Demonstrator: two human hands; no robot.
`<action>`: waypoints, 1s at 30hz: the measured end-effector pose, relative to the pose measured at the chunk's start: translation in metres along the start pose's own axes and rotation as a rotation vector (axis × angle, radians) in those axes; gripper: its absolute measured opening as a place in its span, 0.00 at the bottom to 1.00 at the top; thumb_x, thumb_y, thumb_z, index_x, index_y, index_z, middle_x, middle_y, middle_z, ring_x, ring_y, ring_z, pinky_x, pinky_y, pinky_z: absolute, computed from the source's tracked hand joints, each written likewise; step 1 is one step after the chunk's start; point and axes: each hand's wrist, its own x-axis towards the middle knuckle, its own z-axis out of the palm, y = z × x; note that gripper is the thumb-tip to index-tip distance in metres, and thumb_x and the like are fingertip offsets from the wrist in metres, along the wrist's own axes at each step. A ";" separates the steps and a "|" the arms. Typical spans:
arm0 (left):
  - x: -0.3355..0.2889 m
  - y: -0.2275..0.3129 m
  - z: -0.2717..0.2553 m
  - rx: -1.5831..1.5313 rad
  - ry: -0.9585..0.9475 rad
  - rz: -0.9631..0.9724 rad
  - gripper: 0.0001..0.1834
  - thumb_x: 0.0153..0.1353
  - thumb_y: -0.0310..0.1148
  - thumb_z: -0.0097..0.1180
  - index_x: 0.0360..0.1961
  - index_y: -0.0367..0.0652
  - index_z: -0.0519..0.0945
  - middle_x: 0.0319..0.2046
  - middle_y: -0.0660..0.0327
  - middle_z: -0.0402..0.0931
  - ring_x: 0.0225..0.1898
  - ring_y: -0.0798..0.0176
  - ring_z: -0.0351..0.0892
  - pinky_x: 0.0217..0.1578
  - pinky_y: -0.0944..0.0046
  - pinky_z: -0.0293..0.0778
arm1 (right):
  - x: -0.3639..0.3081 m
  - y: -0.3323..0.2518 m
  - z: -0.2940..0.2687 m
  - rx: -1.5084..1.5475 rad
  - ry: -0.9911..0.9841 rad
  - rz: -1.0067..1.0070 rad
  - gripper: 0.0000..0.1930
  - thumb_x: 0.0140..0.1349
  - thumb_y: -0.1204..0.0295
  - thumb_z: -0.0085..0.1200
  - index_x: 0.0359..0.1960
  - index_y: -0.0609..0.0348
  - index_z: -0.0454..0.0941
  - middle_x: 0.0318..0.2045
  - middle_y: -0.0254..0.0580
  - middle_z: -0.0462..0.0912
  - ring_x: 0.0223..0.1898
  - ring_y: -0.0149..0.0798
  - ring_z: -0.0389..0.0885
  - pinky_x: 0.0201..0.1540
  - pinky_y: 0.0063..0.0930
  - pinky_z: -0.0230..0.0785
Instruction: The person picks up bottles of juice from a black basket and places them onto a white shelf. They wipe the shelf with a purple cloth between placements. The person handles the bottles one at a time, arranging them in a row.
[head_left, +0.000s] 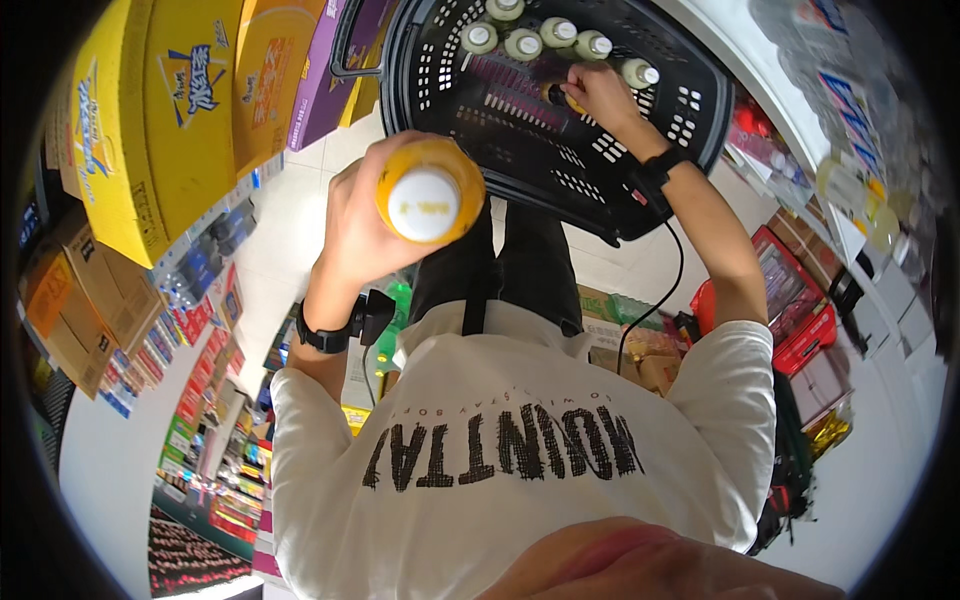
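Holding orange btl (pixel 436 165) in L hand (pixel 352 215): fingers wrapped around its side, white cap (pixel 423 203) facing up toward the cam. Btl is clear of the basket (pixel 690 150), overlapping its near-L rim in view; cap markings blurred.

R hand (pixel 603 93) is down inside the basket, fingers curled in, narrow, at a dark-and-yellow item (pixel 555 94). Item mostly hidden by the fingers; kind unclear, & can't tell if it's gripped or only touched.

Basket: black plastic, slotted walls & base, at top of view, in front of the wearer's dark trousers (pixel 445 280). Inside: six pale-green btls (pixel 523 44) w/ white caps, upright, grouped toward the far side; five close together, the sixth a bit apart to R, just beyond R hand.

Both wrists carry dark bands w/ a device: L band (pixel 330 335), R band (pixel 660 170). Black cable (pixel 680 270) runs from R band, curving down past the white shirt (pixel 500 375).

Surroundings: L side, yellow carton (pixel 165 120), orange carton (pixel 272 80) & purple carton (pixel 318 78) side by side; brown cardboard boxes (pixel 110 285) below. R side, red bin (pixel 800 345). Pale tiled floor (pixel 300 195) betw. cartons & wearer.
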 end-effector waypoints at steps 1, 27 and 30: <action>0.000 -0.007 0.002 -0.022 0.008 0.015 0.41 0.44 0.29 0.81 0.59 0.39 0.71 0.52 0.52 0.84 0.51 0.59 0.85 0.53 0.60 0.80 | 0.013 0.010 0.012 -0.030 0.019 -0.094 0.05 0.60 0.71 0.62 0.31 0.56 0.78 0.31 0.49 0.82 0.40 0.55 0.81 0.43 0.48 0.75; 0.045 -0.008 0.066 0.105 -0.050 0.221 0.41 0.36 0.36 0.77 0.56 0.43 0.77 0.42 0.54 0.84 0.46 0.45 0.85 0.49 0.50 0.79 | -0.088 -0.152 -0.165 0.318 -0.096 -0.594 0.31 0.46 0.58 0.77 0.53 0.52 0.81 0.31 0.37 0.81 0.27 0.38 0.79 0.27 0.30 0.71; 0.046 -0.002 0.081 0.096 -0.099 0.198 0.41 0.39 0.37 0.78 0.58 0.42 0.76 0.46 0.53 0.83 0.50 0.44 0.83 0.52 0.50 0.78 | -0.101 -0.164 -0.167 0.033 0.031 -0.605 0.25 0.47 0.62 0.75 0.45 0.53 0.79 0.31 0.41 0.81 0.26 0.46 0.80 0.26 0.36 0.73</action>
